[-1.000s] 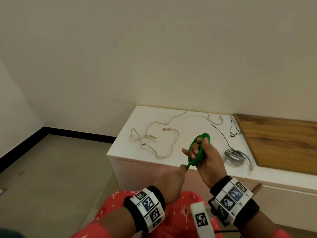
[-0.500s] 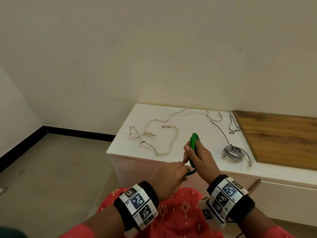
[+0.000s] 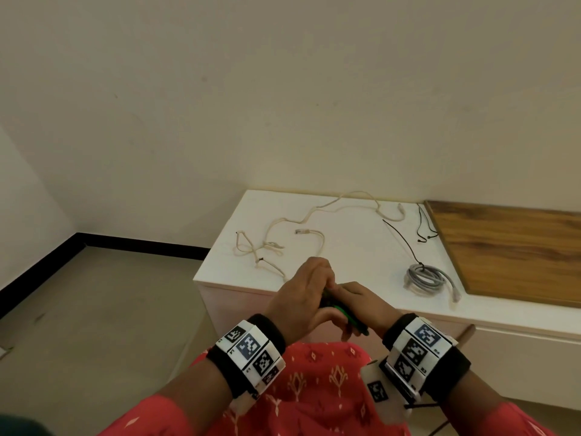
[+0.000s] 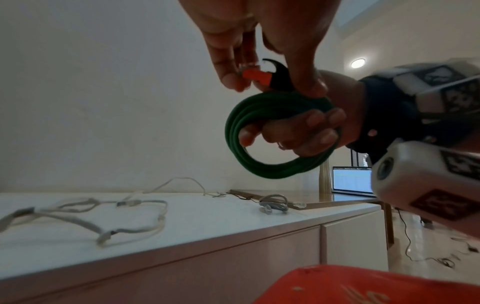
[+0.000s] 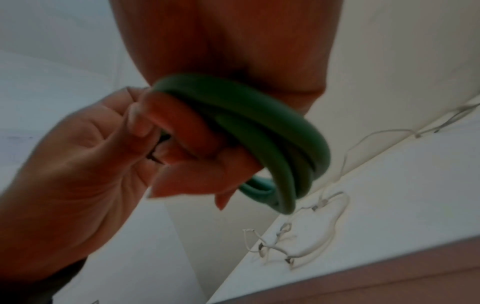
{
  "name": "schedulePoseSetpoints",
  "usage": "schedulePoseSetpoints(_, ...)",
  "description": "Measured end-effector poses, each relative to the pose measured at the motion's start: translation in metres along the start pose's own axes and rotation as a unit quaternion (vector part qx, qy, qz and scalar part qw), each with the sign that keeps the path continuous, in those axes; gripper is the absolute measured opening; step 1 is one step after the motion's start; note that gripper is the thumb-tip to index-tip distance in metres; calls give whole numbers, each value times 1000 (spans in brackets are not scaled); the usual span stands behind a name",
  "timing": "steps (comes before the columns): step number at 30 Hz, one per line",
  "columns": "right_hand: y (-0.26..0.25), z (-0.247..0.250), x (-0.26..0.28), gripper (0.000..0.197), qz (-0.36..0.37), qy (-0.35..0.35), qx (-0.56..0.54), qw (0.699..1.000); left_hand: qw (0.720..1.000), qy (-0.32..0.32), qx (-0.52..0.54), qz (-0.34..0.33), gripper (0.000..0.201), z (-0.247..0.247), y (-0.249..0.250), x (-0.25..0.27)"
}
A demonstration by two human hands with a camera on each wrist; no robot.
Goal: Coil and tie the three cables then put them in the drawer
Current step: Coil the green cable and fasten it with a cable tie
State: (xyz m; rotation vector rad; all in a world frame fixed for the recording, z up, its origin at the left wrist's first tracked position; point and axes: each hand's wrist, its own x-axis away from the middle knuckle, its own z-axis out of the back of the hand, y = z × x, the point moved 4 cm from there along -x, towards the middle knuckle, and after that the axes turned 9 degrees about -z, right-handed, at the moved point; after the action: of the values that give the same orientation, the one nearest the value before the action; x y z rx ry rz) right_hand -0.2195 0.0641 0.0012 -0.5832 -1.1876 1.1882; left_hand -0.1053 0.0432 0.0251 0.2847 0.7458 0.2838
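A person sits facing a white cabinet top (image 3: 352, 247), both hands raised in front of its near edge. The right hand (image 3: 361, 305) has its fingers curled through a green cable (image 4: 262, 144) already wound into a tight coil. The left hand (image 3: 301, 294) reaches in from 9 o'clock and pinches the cable's orange plug end (image 4: 255, 75) beside a black tie (image 4: 279, 77) at the coil's 12 o'clock. The step in hand looks like binding this coil — the winding seems done, the tie not yet closed. The next move probably calls for wrapping the tie round the bundled strands while the right hand keeps the loops from springing apart.

On the cabinet top, a grey cable (image 3: 427, 278) lies coiled at 2 o'clock from the hands, and a beige cable (image 3: 301, 234) sprawls loose at 11 o'clock. A wooden board (image 3: 515, 253) covers the surface at 3 o'clock. No open drawer is visible. The hands hold the coil in free air above the lap, just short of the cabinet's front edge — with open room to turn it.
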Motion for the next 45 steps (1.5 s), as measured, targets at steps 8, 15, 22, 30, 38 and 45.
schedulePoseSetpoints(8,-8,-11,12,73,-54,-105,-78,990,984,-121,71,113,81,-12,-6,9)
schedulePoseSetpoints(15,-10,3,3,44,48,69,-114,990,983,-63,23,171,65,-2,-15,8)
schedulePoseSetpoints(22,-9,1,-1,27,99,36,-76,992,963,-42,138,228,29,0,-26,14)
schedulePoseSetpoints(30,-2,11,-4,27,90,59,-84,991,827,-17,419,376,24,-1,-34,15)
schedulePoseSetpoints(38,2,13,-7,21,85,53,-84,991,782,-22,475,404,8,-1,-41,14)
schedulePoseSetpoints(45,4,22,-10,19,73,34,-92,992,803,2,454,387,5,-7,-39,5)
